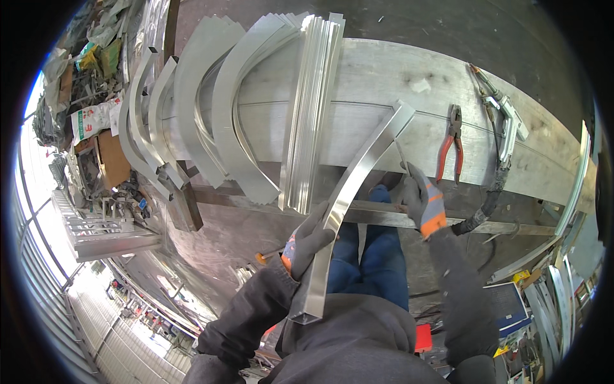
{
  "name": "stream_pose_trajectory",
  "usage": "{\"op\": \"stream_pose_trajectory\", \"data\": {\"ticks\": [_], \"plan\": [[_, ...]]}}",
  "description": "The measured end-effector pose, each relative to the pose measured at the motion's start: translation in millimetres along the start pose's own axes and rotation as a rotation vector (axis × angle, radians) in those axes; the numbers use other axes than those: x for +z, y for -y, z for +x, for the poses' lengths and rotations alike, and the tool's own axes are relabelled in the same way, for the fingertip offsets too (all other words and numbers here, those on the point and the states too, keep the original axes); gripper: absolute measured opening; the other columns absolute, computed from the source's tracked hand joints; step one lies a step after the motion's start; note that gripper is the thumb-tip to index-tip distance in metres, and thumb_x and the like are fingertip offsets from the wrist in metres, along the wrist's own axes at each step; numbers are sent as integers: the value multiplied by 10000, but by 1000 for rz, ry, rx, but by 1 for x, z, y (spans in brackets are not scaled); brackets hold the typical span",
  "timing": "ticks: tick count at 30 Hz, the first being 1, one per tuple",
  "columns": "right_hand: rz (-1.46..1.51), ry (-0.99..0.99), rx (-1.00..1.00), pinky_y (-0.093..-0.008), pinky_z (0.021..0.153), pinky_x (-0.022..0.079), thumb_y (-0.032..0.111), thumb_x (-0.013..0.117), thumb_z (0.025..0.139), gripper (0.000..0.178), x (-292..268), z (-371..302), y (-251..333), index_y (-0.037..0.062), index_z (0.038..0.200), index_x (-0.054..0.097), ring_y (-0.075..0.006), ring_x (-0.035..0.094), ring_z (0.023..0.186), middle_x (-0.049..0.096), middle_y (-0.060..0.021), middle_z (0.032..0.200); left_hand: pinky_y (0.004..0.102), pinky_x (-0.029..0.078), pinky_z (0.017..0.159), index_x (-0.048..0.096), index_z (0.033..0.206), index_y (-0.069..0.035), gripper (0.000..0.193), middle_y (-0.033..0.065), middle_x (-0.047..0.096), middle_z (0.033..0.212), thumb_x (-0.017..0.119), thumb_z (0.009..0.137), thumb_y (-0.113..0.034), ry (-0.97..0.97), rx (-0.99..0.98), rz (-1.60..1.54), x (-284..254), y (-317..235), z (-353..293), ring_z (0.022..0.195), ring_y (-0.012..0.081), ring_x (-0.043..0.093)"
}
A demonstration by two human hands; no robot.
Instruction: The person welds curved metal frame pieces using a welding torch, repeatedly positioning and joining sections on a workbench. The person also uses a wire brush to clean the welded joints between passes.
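Tubing (358,173), curved, stiff and probably slippery, is resting in left hand (309,240) gripping mid-length; right hand (422,201) is pinching a thin rod (401,153).

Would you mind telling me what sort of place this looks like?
Probably a metal fabrication workshop: curved metal strips are stacked on a steel workbench, beside red-handled pliers and a welding torch.

Long pale metal-topped workbench (384,83) across the upper half, carried on a steel frame rail (499,225). Dark concrete floor (448,25) beyond it. Daylight pouring in from the left through a tall glazed wall with thin dark frames (29,185). Heaped scrap, brown cardboard (114,159) and a white printed sack (93,118) along the left edge.
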State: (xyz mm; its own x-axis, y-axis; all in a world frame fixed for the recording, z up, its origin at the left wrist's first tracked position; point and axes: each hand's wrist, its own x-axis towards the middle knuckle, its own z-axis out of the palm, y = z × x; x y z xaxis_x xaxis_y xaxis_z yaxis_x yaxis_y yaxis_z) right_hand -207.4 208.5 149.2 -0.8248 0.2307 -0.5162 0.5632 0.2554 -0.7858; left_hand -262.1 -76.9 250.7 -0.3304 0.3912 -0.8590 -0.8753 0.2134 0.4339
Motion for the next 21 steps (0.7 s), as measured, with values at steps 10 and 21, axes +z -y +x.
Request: {"op": "stream_pose_trajectory", "data": {"ticks": [10,21], "plan": [[294,-426,157,-264,513,456,157,589,1044,195,68,-21,31,11,1173,593,-124,565,587,572,-37,763,323,380,1141,246,1609,75,824,170,490,1537,647,929,-161,-30,31,-71,15,6,4,1376,214,488],[1334,92,315,-306,402,400,334,453,1112,366,-8,-45,45,28,1225,619,-139,497,452,593,-65,725,325,370,1156,279,1608,57,815,162,488,1544,636,897,-119,-60,9,-158,20,7,5,1393,214,478]]}}
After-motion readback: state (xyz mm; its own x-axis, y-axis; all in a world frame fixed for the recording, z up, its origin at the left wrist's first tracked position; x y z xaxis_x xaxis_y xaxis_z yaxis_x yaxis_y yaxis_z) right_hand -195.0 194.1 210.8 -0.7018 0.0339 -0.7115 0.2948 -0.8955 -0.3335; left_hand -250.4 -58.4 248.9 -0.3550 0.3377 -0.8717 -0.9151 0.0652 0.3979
